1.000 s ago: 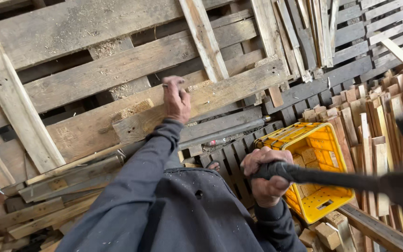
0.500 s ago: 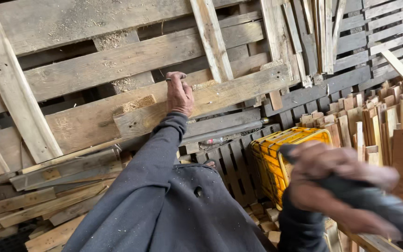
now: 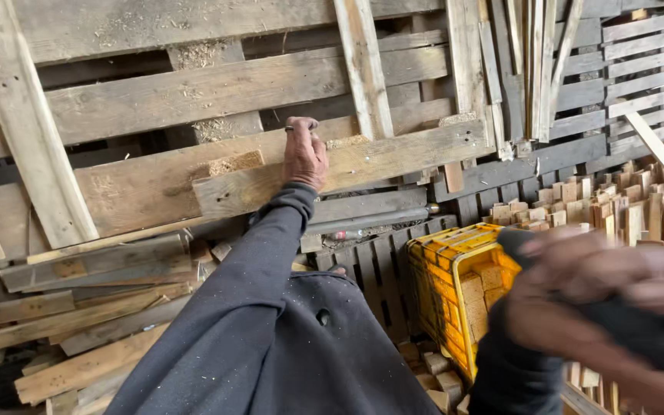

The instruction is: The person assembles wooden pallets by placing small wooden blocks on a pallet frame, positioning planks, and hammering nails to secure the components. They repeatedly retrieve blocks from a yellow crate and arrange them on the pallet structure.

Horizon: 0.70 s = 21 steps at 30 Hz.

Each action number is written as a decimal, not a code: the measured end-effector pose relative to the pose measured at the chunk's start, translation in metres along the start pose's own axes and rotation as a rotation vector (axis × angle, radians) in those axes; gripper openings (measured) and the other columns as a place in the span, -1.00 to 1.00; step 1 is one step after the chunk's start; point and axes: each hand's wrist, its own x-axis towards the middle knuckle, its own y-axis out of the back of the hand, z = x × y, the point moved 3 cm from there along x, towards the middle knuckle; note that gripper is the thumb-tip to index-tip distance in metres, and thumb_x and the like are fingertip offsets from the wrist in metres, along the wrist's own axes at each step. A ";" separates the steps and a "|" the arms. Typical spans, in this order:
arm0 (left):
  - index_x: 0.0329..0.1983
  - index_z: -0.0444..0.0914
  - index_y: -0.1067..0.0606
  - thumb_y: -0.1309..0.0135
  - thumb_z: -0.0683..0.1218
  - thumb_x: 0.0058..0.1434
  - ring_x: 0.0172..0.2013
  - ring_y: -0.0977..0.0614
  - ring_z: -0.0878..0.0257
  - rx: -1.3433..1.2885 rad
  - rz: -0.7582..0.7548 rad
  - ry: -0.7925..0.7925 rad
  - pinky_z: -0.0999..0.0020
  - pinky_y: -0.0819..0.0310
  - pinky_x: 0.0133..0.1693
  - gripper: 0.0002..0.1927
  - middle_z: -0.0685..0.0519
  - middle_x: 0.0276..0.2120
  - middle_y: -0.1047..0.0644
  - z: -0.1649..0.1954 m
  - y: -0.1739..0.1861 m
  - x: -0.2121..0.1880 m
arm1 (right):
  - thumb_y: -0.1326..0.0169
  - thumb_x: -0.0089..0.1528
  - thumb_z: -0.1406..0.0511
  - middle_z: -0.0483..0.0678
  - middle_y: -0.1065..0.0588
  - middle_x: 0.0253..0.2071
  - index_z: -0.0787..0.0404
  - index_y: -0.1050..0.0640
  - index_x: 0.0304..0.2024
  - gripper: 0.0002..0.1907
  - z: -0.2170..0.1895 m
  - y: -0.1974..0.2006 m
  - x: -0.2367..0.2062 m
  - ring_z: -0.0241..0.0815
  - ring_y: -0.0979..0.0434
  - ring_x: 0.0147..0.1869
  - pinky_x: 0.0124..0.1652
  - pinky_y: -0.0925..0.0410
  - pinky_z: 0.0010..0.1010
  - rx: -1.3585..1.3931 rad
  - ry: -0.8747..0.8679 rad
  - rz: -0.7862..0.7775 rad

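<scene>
At the centre of the frame the left hand (image 3: pixel 305 154) rests on a weathered pallet board (image 3: pixel 347 165), its fingers curled together and pinching a small nail (image 3: pixel 298 127) upright against the board's top edge. At the lower right the right hand (image 3: pixel 601 296), blurred and close to the camera, has its fingers wrapped tightly around a dark tool handle (image 3: pixel 655 327); the tool's head lies outside the frame. Just left of that hand, at the lower centre-right, stands a yellow plastic crate (image 3: pixel 443 284) holding wooden blocks (image 3: pixel 493 280), and more cut blocks are stacked at the right edge. The likely hazard is a strike landing on the fingertips beside the nail, since they sit right at the target. An off-centre blow could also bend the nail or send it flying. The leaning pallets may shift under impact.
</scene>
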 end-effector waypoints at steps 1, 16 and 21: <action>0.01 -0.30 -0.32 0.14 -0.37 0.21 -0.12 -0.51 -0.11 0.002 0.001 0.027 0.07 -0.43 -0.04 -0.69 -0.19 -0.14 -0.40 -0.001 0.001 0.001 | -0.03 0.36 0.05 -0.13 -0.38 -0.54 0.23 -0.47 -0.31 -0.62 0.017 -0.009 -0.022 -0.33 -0.31 -0.48 -0.47 -0.28 -0.45 -0.080 -0.038 -0.033; -0.13 -0.34 -0.35 0.13 -0.34 0.31 -0.23 -0.56 -0.01 -0.104 0.070 -0.021 0.16 -0.52 -0.09 -0.89 -0.15 -0.24 -0.44 -0.005 0.012 0.007 | -0.09 0.37 0.11 -0.19 -0.40 -0.51 0.23 -0.43 -0.27 -0.67 0.088 0.012 -0.195 -0.40 -0.34 -0.51 -0.52 -0.26 -0.52 -0.537 -0.930 -0.079; -0.12 -0.28 -0.43 0.08 -0.30 0.40 -0.23 -0.59 0.25 -0.083 0.009 0.024 0.43 -0.58 -0.15 -0.90 0.07 -0.24 -0.49 -0.009 0.004 0.017 | -0.07 0.37 0.04 -0.16 -0.32 -0.60 0.25 -0.43 -0.34 -0.58 0.105 0.024 -0.220 -0.34 -0.26 -0.62 -0.61 -0.18 -0.46 -0.638 -1.418 0.032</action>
